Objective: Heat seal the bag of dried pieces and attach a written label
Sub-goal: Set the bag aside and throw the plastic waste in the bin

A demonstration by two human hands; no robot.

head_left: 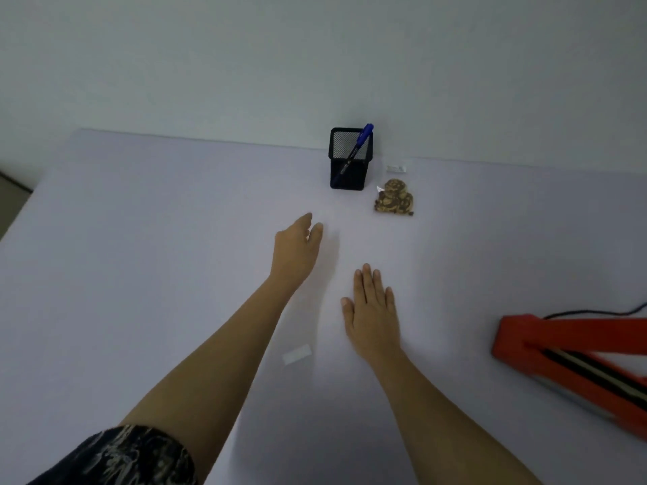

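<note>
A black mesh holder (pixel 350 159) at the table's (pixel 140 239) far edge holds a blue pen (pixel 360 140), the bag of dried pieces (pixel 395 198) lies just beside it, and both hands hold nothing: left hand (pixel 296 252) reaching forward with relaxed fingers, right hand (pixel 373 311) flat on the table.

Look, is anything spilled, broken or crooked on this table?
Nothing looks spilled or broken. Only a small white slip lies crooked by itself beside the left forearm, far from the bag of dried pieces and pen holder. The red heat sealer stands open, which seems normal.
</note>
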